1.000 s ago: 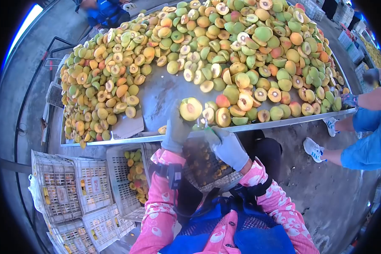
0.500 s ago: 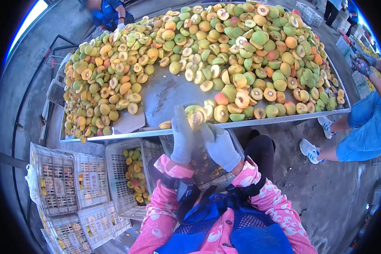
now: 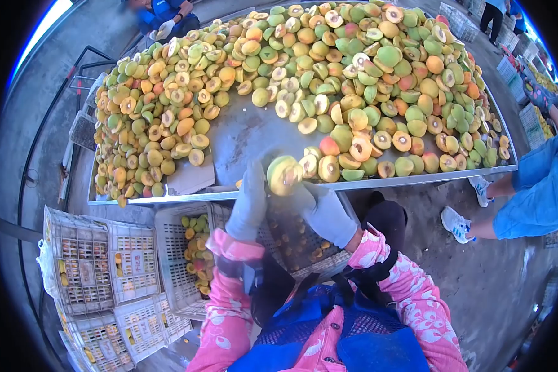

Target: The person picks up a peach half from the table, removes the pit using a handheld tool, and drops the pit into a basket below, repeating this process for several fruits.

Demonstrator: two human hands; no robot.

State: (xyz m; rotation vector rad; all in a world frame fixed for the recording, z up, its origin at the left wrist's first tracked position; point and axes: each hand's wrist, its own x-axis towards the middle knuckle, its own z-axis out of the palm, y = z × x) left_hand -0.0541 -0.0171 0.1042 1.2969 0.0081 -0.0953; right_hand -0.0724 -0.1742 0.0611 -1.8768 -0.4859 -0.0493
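Note:
Both my hands wear pale gloves above the near edge of a metal table (image 3: pixel 235 133) heaped with halved yellow-green fruit (image 3: pixel 387 56). A cut fruit half (image 3: pixel 284 175) with its face toward me is held at the fingers of my left hand (image 3: pixel 249 201). My right hand (image 3: pixel 328 217) is just right of that half, its fingers bent toward it and blurred. Whether it holds anything is hidden. Beneath my hands stands a crate (image 3: pixel 319 266) with small dark pieces in it.
A crate of fruit (image 3: pixel 167 248) stands left of my legs, beside stacked crates (image 3: pixel 84 266). A flat cardboard piece (image 3: pixel 192 178) lies on the table. Across it is a co-worker (image 3: pixel 173 18); another person in blue shorts (image 3: pixel 530 198) stands at the right.
My left hand has moved left and a little down. The fruit half now shows clearly between my hands. The far co-worker's gloved hand has come into fuller view.

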